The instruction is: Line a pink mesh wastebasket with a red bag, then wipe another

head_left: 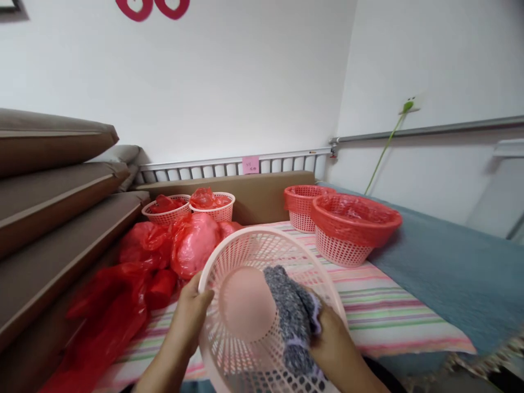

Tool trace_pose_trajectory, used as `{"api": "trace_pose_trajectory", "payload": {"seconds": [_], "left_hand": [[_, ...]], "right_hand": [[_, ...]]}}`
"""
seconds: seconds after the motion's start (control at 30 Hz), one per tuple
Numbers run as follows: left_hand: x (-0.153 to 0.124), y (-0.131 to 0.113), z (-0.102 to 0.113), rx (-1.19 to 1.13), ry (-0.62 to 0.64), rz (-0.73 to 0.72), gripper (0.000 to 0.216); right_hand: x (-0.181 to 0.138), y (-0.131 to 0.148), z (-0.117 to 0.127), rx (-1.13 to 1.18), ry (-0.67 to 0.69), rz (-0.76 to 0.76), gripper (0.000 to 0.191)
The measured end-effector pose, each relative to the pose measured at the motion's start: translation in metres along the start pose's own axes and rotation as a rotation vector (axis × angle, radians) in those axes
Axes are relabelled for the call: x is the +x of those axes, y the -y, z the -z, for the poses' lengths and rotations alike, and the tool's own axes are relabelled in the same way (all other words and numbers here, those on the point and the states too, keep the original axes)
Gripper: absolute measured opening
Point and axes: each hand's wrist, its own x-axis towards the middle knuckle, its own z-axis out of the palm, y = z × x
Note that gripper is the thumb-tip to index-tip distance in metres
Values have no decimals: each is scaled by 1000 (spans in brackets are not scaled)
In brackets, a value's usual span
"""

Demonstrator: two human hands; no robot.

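A pale pink plastic basket (246, 303) with a holed wall is tilted toward me in front of my body. My left hand (195, 303) grips its left rim, thumb on the inner side. Inside the basket, my right hand (325, 330) holds a fuzzy grey cloth (289, 305) with lilac edging. The cloth is bunched over the fingers and lies near the right inner wall. Most of my right fingers are hidden by it.
Red plastic bags (196, 243) lie heaped at left. Two pink baskets (223, 210) holding red bags stand behind them. At right, two baskets (344, 248) are lined with red bags. A striped cloth (393, 305) lies underneath. Stacked brown cushions (53, 218) rise at far left.
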Motion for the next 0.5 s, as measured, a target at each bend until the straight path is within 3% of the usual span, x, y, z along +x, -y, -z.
{"api": "trace_pose_trajectory", "payload": {"seconds": [0.1, 0.23, 0.37, 0.43, 0.5], "left_hand": [[18, 3, -10, -43, 63, -52, 50], [44, 6, -7, -79, 183, -162, 51], [63, 19, 6, -82, 100, -186, 61], [63, 34, 11, 21, 34, -354, 64], [58, 55, 9, 189, 75, -672, 62]], "right_hand": [[25, -5, -1, -141, 99, -89, 51], [67, -12, -12, -331, 285, -104, 43], [112, -28, -47, -563, 413, -194, 32], [130, -39, -72, -634, 392, -238, 23], [142, -48, -98, -660, 325, -255, 15]]}}
